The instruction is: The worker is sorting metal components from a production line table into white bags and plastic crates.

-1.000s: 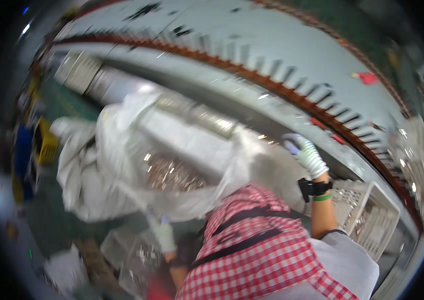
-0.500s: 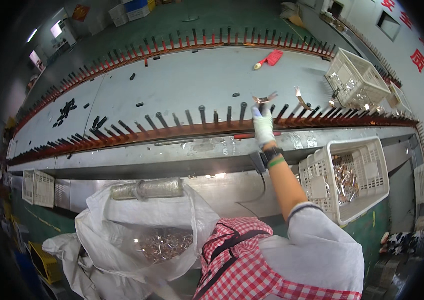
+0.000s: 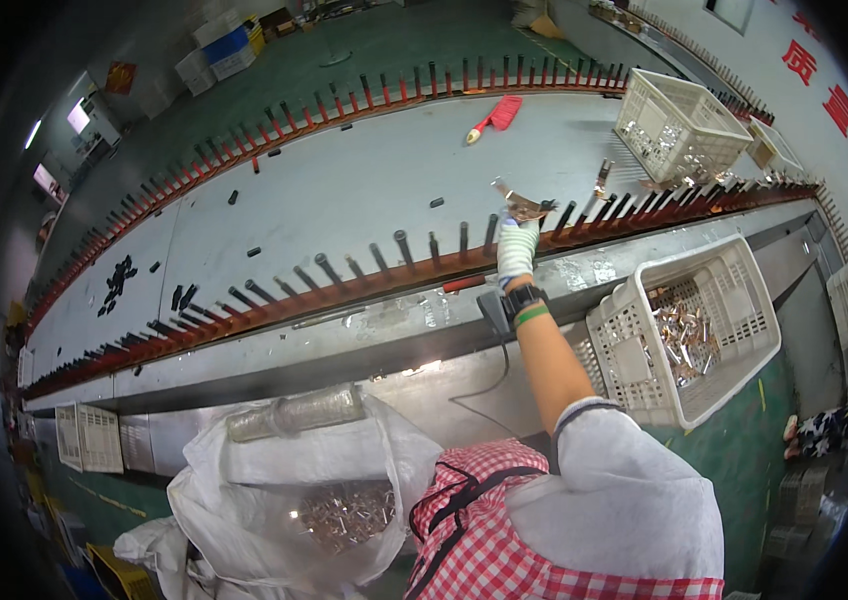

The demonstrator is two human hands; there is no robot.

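Note:
My right hand (image 3: 518,248), in a white glove, reaches over the near row of pegs. Its fingers are closed on a bent coppery metal strip (image 3: 527,208), beside a black-capped peg (image 3: 492,232). The fingertips are partly hidden by the strip. Another shiny metal strip (image 3: 604,178) stands up at a peg just to the right. Further right, more metal pieces (image 3: 689,190) sit along the same row. My left hand is not in view.
A white crate (image 3: 684,125) with metal pieces stands on the grey table (image 3: 344,190). A red brush (image 3: 496,120) and loose black sleeves (image 3: 117,285) lie there. Below are another crate (image 3: 634,345) and a white sack (image 3: 299,455), both holding metal pieces.
The view has turned, shifting the scene in the picture. My right hand stays at the near peg row with the metal strip, which now tilts differently.

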